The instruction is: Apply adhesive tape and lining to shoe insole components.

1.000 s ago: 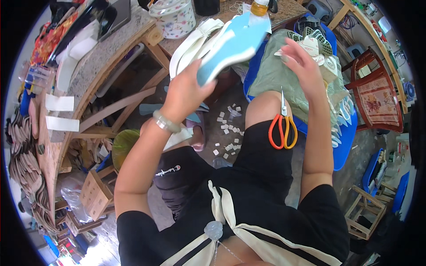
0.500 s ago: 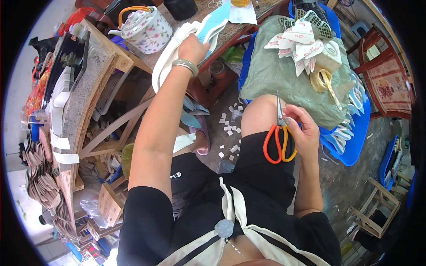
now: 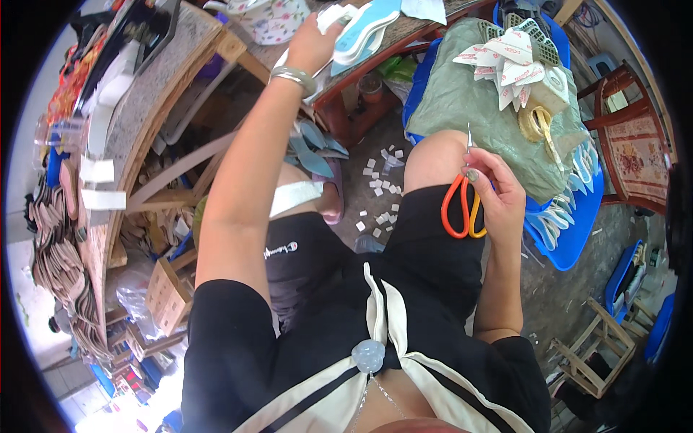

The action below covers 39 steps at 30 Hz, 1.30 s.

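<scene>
Looks partway, with insoles [image 3: 367, 25] stacked beside left fingers [image 3: 326, 43], grip unclear, and white pieces [image 3: 505, 68] remaining beyond right fingers [image 3: 498, 171] gripping scissors [image 3: 445, 211].

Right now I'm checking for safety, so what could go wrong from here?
The scissors have their pointed tip beside the bare knee; if the right hand slips, it could nick the skin.

The blue-and-white soles sit near the table edge; the left hand might knock one off.

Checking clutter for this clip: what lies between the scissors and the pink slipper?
In the head view, from the scissors to the slipper, the right leg comes first, then floor strewn with small white squares.
</scene>
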Each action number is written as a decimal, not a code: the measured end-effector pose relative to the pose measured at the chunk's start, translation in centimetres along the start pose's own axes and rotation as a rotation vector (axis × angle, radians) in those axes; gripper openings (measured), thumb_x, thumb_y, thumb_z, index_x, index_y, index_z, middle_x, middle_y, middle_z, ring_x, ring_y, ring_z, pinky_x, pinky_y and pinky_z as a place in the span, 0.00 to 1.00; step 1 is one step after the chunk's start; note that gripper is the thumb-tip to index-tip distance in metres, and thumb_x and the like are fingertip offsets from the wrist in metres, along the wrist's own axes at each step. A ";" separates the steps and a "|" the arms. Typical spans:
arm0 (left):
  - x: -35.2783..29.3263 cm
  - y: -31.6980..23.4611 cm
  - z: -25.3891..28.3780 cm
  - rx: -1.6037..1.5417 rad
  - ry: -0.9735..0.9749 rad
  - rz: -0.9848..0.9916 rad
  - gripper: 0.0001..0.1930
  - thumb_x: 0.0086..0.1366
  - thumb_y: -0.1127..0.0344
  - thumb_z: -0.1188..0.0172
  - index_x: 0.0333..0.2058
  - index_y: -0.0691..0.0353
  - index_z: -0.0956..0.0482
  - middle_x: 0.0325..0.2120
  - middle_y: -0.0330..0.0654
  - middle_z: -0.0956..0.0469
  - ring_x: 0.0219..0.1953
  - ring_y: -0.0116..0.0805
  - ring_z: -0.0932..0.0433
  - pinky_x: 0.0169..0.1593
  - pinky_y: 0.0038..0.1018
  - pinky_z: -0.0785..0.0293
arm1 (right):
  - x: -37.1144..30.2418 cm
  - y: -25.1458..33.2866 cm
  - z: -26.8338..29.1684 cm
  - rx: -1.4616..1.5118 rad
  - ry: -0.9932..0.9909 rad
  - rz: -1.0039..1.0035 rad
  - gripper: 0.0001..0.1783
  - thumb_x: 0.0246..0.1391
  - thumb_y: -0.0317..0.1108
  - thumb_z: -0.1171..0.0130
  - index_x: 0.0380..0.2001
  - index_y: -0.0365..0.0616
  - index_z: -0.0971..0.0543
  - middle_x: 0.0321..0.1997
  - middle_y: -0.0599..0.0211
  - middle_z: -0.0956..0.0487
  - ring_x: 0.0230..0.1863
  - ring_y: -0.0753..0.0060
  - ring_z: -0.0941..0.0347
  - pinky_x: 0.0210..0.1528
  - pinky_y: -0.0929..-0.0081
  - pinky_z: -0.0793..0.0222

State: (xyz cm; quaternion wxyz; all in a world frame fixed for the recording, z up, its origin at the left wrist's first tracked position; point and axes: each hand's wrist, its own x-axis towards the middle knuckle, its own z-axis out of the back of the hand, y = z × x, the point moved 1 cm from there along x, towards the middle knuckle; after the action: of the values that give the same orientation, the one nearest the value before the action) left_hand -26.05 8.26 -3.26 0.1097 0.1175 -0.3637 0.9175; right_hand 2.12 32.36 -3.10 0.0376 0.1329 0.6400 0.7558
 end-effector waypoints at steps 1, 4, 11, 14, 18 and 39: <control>-0.6 1.5 1.6 -0.010 -0.035 -0.022 0.28 0.59 0.53 0.43 0.53 0.68 0.31 0.44 0.55 0.23 0.47 0.48 0.24 0.51 0.33 0.31 | -0.2 0.4 -0.7 -0.004 0.024 -0.006 0.15 0.52 0.22 0.43 0.45 0.35 0.24 0.38 0.66 0.22 0.37 0.79 0.28 0.42 0.82 0.33; -7.0 5.2 6.5 -0.187 0.117 0.074 0.20 0.62 0.56 0.47 0.47 0.65 0.24 0.37 0.51 0.20 0.41 0.39 0.21 0.49 0.28 0.30 | -0.8 0.9 -3.1 -0.055 0.172 0.049 0.15 0.52 0.22 0.44 0.45 0.37 0.23 0.37 0.66 0.21 0.38 0.77 0.27 0.44 0.81 0.32; -25.0 11.6 17.0 -0.181 0.012 0.213 0.16 0.62 0.65 0.44 0.47 0.64 0.23 0.39 0.44 0.19 0.41 0.30 0.21 0.45 0.24 0.27 | -1.8 2.7 -13.0 -0.096 0.639 0.213 0.13 0.51 0.22 0.45 0.41 0.38 0.22 0.34 0.63 0.23 0.35 0.71 0.26 0.39 0.77 0.32; -30.1 9.6 18.0 -0.069 0.058 0.182 0.17 0.60 0.67 0.42 0.47 0.65 0.24 0.47 0.44 0.23 0.49 0.33 0.25 0.52 0.26 0.31 | -1.4 1.6 -18.2 -0.161 0.737 0.273 0.12 0.51 0.25 0.44 0.41 0.38 0.22 0.34 0.63 0.24 0.37 0.68 0.26 0.40 0.77 0.32; -32.8 9.4 16.5 0.085 -0.028 0.023 0.21 0.54 0.69 0.36 0.48 0.64 0.25 0.51 0.46 0.26 0.54 0.41 0.28 0.56 0.30 0.34 | -1.3 -0.1 -24.7 -0.338 0.738 0.565 0.17 0.48 0.31 0.39 0.42 0.38 0.23 0.40 0.65 0.24 0.42 0.64 0.27 0.44 0.72 0.32; -34.0 8.8 15.5 0.346 -0.294 -0.225 0.20 0.45 0.72 0.30 0.39 0.63 0.22 0.45 0.45 0.24 0.44 0.43 0.23 0.49 0.33 0.26 | -3.8 -1.4 -27.1 -0.505 0.443 0.998 0.19 0.37 0.29 0.33 0.38 0.50 0.20 0.42 0.75 0.24 0.41 0.69 0.28 0.41 0.69 0.38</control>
State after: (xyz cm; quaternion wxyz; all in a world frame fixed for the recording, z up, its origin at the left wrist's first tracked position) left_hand 5.74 -12.75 -7.96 0.1354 0.3063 -0.1978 0.9213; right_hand -1.13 5.82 -9.00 -0.4257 0.2435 0.2938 0.8205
